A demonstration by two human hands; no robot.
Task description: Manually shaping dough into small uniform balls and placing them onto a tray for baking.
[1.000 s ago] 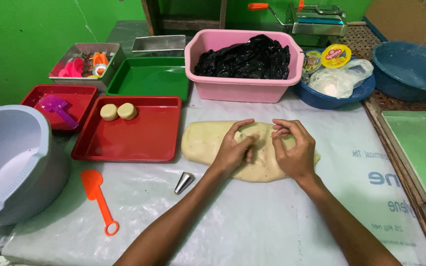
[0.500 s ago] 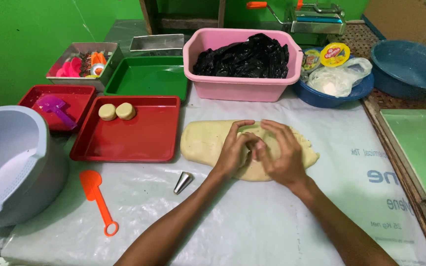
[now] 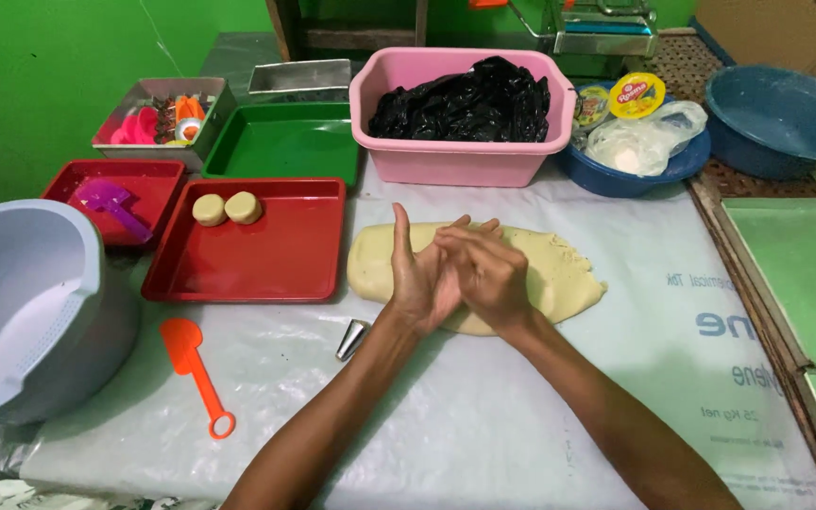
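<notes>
A flat slab of pale yellow dough point(image 3: 564, 269) lies on the white plastic sheet point(image 3: 484, 416) in the middle of the table. Just above its near edge, my left hand point(image 3: 416, 279) and my right hand point(image 3: 491, 274) are pressed palm to palm. The left hand's fingers point up and the right hand lies across them. Whatever is between the palms is hidden. Two small round dough discs point(image 3: 226, 208) sit at the far left corner of a red tray point(image 3: 266, 260), to the left of the slab.
A metal cone nozzle point(image 3: 352, 339) and an orange scoop point(image 3: 195, 368) lie near my left forearm. A big grey bowl point(image 3: 21, 302) stands at far left. Behind are a pink tub point(image 3: 455, 162) with black plastic, a green tray point(image 3: 280, 142), and blue bowls point(image 3: 781, 109). Green trays point(image 3: 805, 274) line the right edge.
Both hands were pinching at the top of the dough slab. They have lifted off it, come toward me and closed palm to palm.
</notes>
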